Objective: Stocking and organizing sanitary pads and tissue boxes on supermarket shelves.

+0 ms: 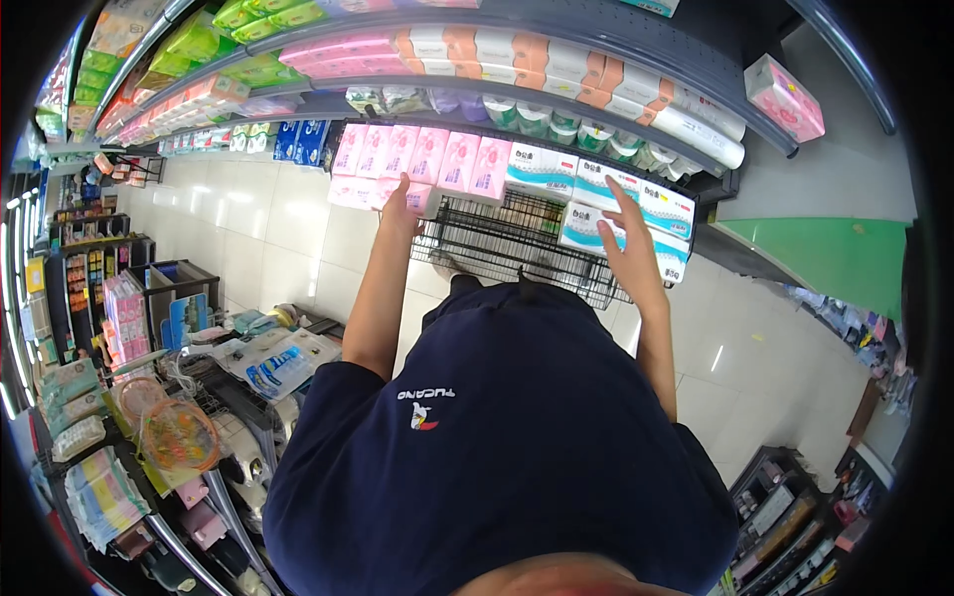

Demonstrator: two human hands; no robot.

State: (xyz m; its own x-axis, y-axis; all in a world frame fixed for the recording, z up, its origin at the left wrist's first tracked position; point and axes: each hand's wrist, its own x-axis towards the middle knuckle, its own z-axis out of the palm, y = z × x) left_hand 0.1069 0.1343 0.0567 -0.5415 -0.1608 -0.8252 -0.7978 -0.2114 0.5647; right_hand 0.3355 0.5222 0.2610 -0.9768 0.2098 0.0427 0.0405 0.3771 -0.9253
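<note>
My left hand is at the front pink tissue pack, its thumb up over the pack's face and the other fingers partly hidden below. Behind that pack, a row of pink tissue packs stands along the rim of a black wire shopping cart. On the right, my right hand is spread, fingers apart, over white-and-teal tissue packs; whether it touches them is unclear. More white packs line up beside the pink ones.
Shelves beyond the cart carry paper towel rolls and tissue packs. A single pink pack sits at the shelf's right end. Left, a display holds bagged goods and orange-rimmed baskets. Tiled floor runs between.
</note>
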